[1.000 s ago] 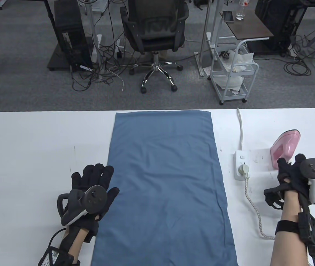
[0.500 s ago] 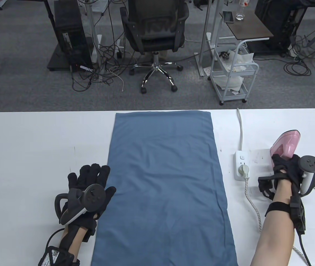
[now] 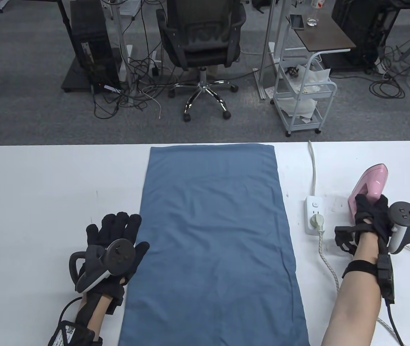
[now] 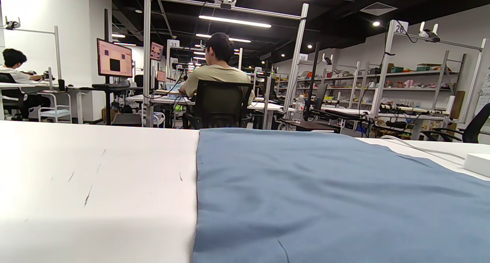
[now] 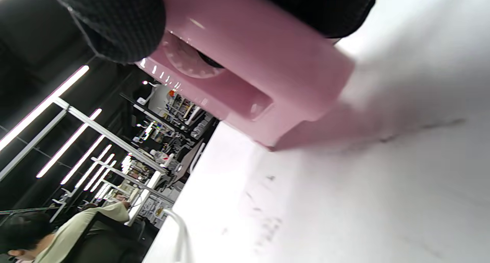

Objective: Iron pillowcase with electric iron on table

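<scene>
A blue pillowcase (image 3: 214, 238) lies flat down the middle of the white table (image 3: 46, 187); it also shows in the left wrist view (image 4: 325, 194). My left hand (image 3: 118, 238) rests flat and open on the table at the pillowcase's left edge, fingers spread. A pink electric iron (image 3: 369, 187) stands on the right side of the table. My right hand (image 3: 372, 216) grips its handle. In the right wrist view the pink iron (image 5: 252, 71) fills the top, with my gloved fingers (image 5: 115, 22) wrapped around it.
A white power strip (image 3: 313, 216) with the iron's plug lies between the pillowcase and the iron. Its cable (image 3: 313, 162) runs to the far edge. The iron's braided cord (image 3: 329, 266) trails toward the near edge. An office chair (image 3: 201, 43) and a cart (image 3: 306, 97) stand beyond the table.
My right hand has moved forward onto the iron's handle and closed around it; the iron has tilted slightly. My left hand has slid a little toward the near edge.
</scene>
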A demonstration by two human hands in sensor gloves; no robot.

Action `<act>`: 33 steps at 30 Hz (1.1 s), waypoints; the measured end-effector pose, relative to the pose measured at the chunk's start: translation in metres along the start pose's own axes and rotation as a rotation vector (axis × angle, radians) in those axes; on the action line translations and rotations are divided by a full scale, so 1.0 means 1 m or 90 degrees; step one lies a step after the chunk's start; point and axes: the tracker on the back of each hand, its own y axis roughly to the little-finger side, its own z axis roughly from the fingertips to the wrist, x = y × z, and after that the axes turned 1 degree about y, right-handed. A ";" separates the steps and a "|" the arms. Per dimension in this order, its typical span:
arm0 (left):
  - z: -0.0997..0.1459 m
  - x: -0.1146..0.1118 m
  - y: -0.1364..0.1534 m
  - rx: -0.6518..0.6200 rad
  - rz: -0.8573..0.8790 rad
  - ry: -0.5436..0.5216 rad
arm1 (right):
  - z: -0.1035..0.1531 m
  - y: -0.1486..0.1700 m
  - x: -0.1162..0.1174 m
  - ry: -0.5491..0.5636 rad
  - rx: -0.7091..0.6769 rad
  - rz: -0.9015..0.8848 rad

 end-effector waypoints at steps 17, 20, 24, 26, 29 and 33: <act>0.012 0.008 -0.033 -0.088 0.022 -0.020 | 0.148 -0.098 -0.066 -0.168 -0.358 -0.095; 0.014 0.007 -0.038 -0.101 0.017 -0.016 | 0.176 -0.102 -0.065 -0.207 -0.372 -0.112; 0.016 0.006 -0.043 -0.114 0.021 -0.016 | 0.201 -0.100 -0.059 -0.253 -0.394 -0.154; 0.016 0.005 -0.046 -0.120 0.017 -0.014 | 0.208 -0.097 -0.056 -0.259 -0.401 -0.170; 0.016 0.000 -0.052 -0.131 0.012 -0.001 | 0.213 -0.096 -0.053 -0.285 -0.402 -0.167; 0.015 -0.012 -0.069 -0.171 0.022 0.035 | 0.214 -0.097 -0.054 -0.282 -0.411 -0.166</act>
